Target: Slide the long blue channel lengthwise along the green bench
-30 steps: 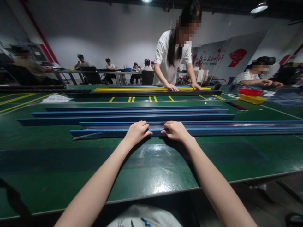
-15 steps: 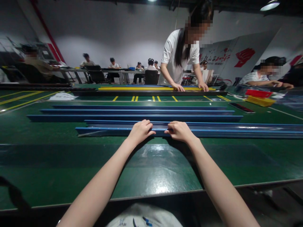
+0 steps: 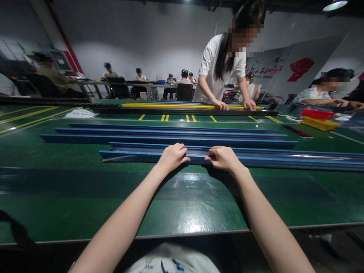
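A long blue channel-shaped profile (image 3: 142,156) lies crosswise in front of me on the green table. My left hand (image 3: 171,157) is closed over its near edge, fingers curled over the top and thumb at the front. A short gap to the right, my right hand (image 3: 224,157) grips the same edge in the same way. What lies under my fingertips is hidden. At the profile's left end a thin clear strip (image 3: 113,159) shows along the front. Behind it, several more blue profiles (image 3: 170,138) lie parallel.
Across the green table (image 3: 170,220), a co-worker (image 3: 218,72) leans with both hands over yellow profiles (image 3: 159,106) and a black profile (image 3: 176,112). On the right are a phone (image 3: 296,131), a yellow tray (image 3: 320,123) and a red tray (image 3: 317,115). White paper (image 3: 80,113) lies at left.
The whole view has shifted slightly, so things appear a little farther right. Both my hands keep their grip on the blue profile, with nearly the same gap between them.
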Action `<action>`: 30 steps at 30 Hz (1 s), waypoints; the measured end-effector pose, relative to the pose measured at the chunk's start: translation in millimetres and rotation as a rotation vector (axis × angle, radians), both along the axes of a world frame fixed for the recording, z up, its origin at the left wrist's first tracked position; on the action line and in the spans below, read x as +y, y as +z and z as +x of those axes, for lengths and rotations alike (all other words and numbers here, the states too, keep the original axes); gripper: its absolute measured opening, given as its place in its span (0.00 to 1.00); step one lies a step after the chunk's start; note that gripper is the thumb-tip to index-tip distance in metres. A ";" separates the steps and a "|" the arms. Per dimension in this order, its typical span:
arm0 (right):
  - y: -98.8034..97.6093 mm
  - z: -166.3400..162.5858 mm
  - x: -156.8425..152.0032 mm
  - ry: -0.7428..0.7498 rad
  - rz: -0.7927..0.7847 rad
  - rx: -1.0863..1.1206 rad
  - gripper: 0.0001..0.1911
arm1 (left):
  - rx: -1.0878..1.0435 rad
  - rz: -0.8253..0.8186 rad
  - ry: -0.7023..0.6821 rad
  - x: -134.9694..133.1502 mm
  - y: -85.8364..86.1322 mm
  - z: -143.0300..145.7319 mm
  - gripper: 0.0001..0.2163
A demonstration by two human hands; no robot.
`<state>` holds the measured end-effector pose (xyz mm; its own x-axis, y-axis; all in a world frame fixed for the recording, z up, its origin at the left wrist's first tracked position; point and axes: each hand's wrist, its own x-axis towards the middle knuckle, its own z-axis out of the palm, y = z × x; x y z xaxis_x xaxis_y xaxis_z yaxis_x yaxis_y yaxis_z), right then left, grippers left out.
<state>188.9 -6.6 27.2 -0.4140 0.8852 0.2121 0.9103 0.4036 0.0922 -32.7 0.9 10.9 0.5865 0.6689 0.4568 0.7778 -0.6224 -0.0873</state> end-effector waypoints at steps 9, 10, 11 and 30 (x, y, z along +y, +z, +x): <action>-0.4 -1.8 -0.5 0.012 0.026 -0.009 0.14 | -0.019 -0.020 0.028 -0.6 -0.6 2.5 0.12; -0.6 -1.8 -0.3 0.013 0.025 -0.010 0.14 | -0.023 -0.025 0.032 -0.4 -0.8 2.6 0.12; -0.8 -1.8 -0.1 0.013 0.022 -0.012 0.14 | -0.029 -0.031 0.034 -0.2 -1.1 2.7 0.12; 0.2 -2.3 -0.8 0.049 -0.004 -0.002 0.15 | -0.052 -0.047 0.006 4.6 -7.6 2.7 0.12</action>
<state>186.6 -7.5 27.3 -0.4573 0.8647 0.2079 0.8892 0.4482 0.0919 -29.9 5.5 3.3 0.5586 0.6939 0.4544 0.7843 -0.6202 -0.0171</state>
